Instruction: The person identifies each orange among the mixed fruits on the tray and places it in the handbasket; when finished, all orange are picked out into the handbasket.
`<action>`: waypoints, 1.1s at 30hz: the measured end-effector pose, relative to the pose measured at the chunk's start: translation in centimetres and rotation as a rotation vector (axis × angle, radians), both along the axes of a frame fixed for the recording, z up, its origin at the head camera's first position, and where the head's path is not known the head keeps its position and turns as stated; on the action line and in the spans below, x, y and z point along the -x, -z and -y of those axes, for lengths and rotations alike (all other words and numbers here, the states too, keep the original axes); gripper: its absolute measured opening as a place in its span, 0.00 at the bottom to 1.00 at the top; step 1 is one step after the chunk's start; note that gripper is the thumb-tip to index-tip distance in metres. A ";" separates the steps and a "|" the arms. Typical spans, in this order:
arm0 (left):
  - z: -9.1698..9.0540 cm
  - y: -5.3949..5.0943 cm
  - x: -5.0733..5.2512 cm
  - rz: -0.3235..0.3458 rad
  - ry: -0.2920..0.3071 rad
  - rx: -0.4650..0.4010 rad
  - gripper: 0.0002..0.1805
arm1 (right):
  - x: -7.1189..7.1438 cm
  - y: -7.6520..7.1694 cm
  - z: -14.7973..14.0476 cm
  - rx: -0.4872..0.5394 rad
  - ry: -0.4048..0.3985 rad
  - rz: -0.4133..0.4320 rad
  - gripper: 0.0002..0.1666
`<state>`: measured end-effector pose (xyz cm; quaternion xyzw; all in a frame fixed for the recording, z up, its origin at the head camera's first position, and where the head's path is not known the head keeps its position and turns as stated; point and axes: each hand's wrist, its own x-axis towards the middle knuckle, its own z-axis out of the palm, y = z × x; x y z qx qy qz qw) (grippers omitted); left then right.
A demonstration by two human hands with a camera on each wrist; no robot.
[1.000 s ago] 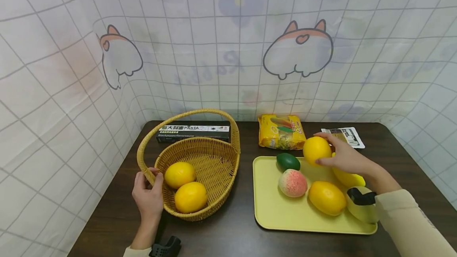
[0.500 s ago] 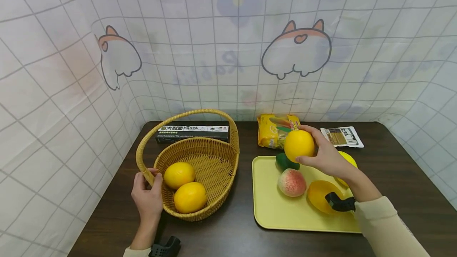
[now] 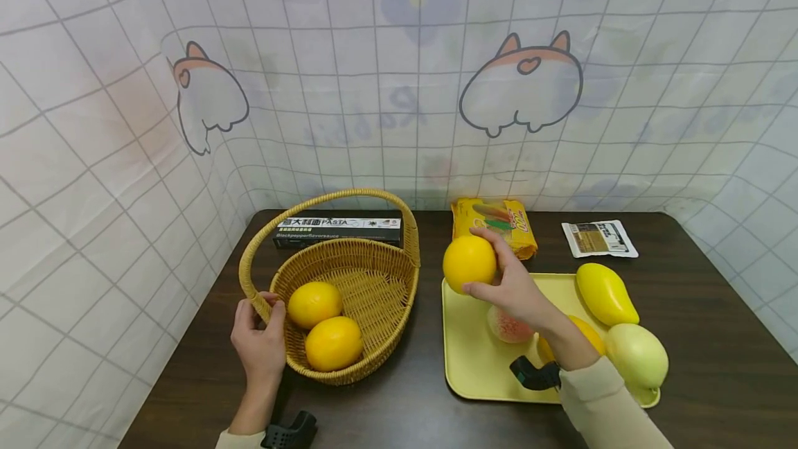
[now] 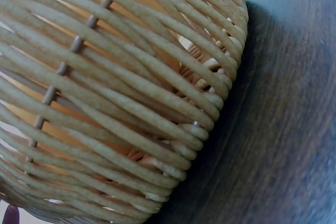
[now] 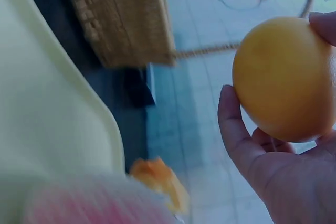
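The right hand (image 3: 512,284) grips a round yellow-orange fruit (image 3: 469,265) above the left edge of the yellow tray (image 3: 480,373). In the right wrist view the thumb and fingers of the hand (image 5: 294,182) curl round the fruit (image 5: 283,80). With its fingers the left hand (image 3: 260,338) pinches the handle base at the left side of the wicker basket (image 3: 374,289). Two yellow fruits (image 3: 315,304) (image 3: 333,344) lie inside the basket. The left wrist view shows the basket's woven side (image 4: 115,87) close up, with a fingertip at the lower left corner.
On the tray are a peach (image 3: 510,326), an orange-yellow fruit (image 3: 582,332) partly behind the right arm, a yellow mango (image 3: 606,293) and a pale green fruit (image 3: 636,355). Behind stand a black pasta box (image 3: 337,233), a yellow packet (image 3: 499,217) and a flat sachet (image 3: 600,238).
The right hand has carried the round fruit leftward from over the tray's back right to its left edge. The left hand and basket have stayed in place.
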<state>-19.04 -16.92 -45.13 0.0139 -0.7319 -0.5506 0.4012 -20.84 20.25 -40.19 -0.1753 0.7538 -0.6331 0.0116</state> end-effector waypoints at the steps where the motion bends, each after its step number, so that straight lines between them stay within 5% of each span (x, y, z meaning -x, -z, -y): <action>1: 0.0 0.0 0.0 0.000 0.001 -0.001 0.06 | -0.1 0.2 0.6 0.034 -0.021 0.013 0.50; 7: 0.0 -0.1 0.0 0.000 0.009 -0.007 0.06 | -0.5 0.9 3.6 0.101 -0.106 0.072 0.50; 25: 0.1 0.0 0.0 0.009 0.002 -0.005 0.06 | -0.4 1.8 8.6 0.172 -0.191 -0.001 0.50; 33: 0.1 0.1 0.0 0.005 0.011 -0.002 0.06 | 0.2 2.0 10.2 0.116 -0.183 -0.029 0.50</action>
